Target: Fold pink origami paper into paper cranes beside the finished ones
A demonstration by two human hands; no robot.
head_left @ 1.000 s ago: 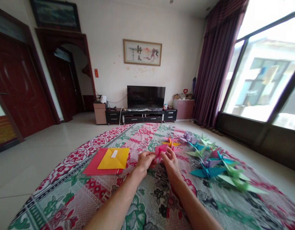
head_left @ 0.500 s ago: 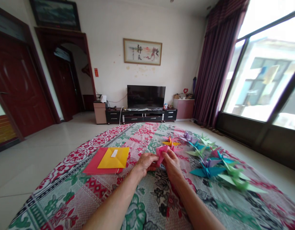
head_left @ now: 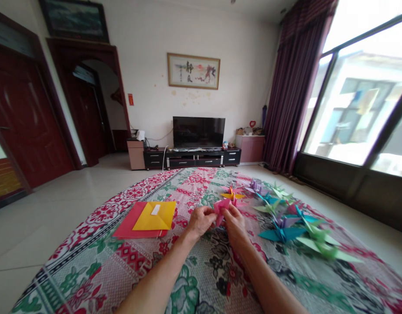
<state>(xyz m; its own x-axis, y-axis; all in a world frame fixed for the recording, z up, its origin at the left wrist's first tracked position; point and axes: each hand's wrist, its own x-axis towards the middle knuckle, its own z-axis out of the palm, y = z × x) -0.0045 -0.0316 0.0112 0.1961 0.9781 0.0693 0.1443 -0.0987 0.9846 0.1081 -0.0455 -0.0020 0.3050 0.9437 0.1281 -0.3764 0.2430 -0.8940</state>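
Between my hands, above the patterned tablecloth [head_left: 138, 272], is a piece of folded pink paper [head_left: 222, 205]. My left hand [head_left: 201, 221] pinches its left edge with thumb and forefinger. On the other side, my right hand [head_left: 235, 223] grips the paper, thumb toward me. The folds under my fingers are partly hidden. Just beyond the paper sits an orange paper crane [head_left: 232, 195], with pink paper beside it. To the right of my right hand lies a blue paper crane [head_left: 282, 232], and nearer the edge a green paper crane [head_left: 327, 248].
Left of my hands, yellow paper [head_left: 160, 220] with a small white piece on top lies over red paper [head_left: 124, 224]. Several more cranes, such as a purple one [head_left: 257, 187], spread along the table's right side. A television [head_left: 199, 132] stands beyond the table.
My left fingers have shifted slightly along the pink paper's left edge. The paper is tilted a little differently and spreads wider at the top. Nothing else has visibly moved.
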